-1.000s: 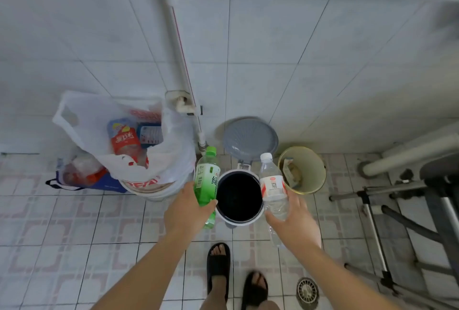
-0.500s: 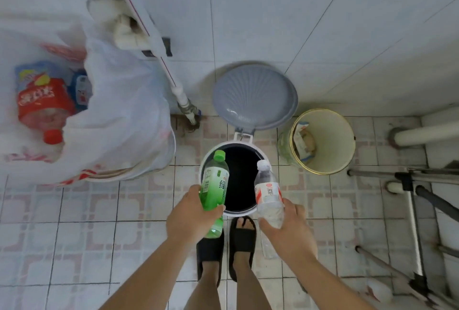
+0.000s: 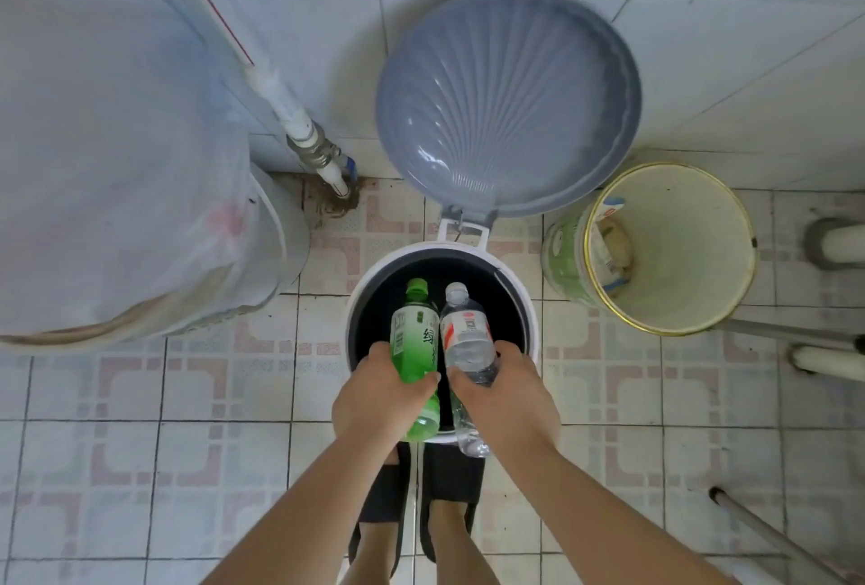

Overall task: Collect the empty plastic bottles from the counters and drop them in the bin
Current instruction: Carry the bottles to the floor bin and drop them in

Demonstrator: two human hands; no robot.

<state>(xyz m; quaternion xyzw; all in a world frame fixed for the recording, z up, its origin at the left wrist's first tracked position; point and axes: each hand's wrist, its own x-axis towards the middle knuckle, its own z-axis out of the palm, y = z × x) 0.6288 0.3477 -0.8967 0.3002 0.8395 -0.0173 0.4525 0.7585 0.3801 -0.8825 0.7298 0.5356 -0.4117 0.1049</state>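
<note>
A white pedal bin with a dark inside stands on the tiled floor, its grey ribbed lid raised against the wall. My left hand grips a green plastic bottle with a green cap. My right hand grips a clear plastic bottle with a red and white label. Both bottles are side by side, caps pointing away from me, directly over the bin's open mouth. My feet in black sandals are at the bin's near edge.
A bucket draped in a white plastic bag fills the left side. A white pipe with a valve runs down the wall beside it. A yellow-rimmed tin with scraps stands right of the bin. Metal legs cross the right floor.
I have stepped closer and leaned over the bin. Both hands have carried the bottles forward and together, from the bin's near rim to above its opening.
</note>
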